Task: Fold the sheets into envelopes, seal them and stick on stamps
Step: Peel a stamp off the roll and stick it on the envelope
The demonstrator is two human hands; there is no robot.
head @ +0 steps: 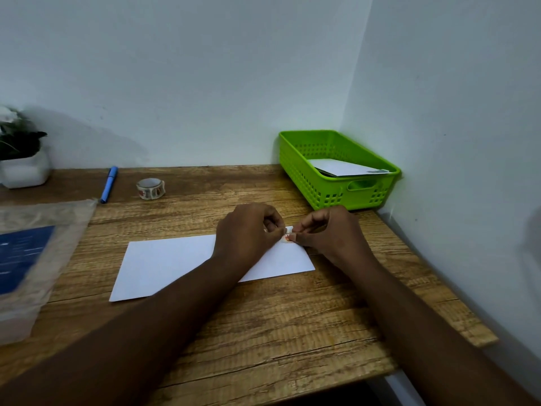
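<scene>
A white folded envelope (164,265) lies flat on the wooden desk (263,326). Above its far right corner my left hand (248,230) and my right hand (328,232) meet, both pinching a small stamp (288,236) with a red-orange print between their fingertips. My left forearm crosses over the envelope and hides part of it. Whether the stamp touches the envelope I cannot tell. A roll of stamps (150,189) stands at the back of the desk.
A green plastic basket (316,177) with white envelopes inside sits in the back right corner by the wall. A blue pen (109,184) lies at the back left, beside a potted plant (20,153). A plastic-wrapped paper pack (32,259) covers the left edge.
</scene>
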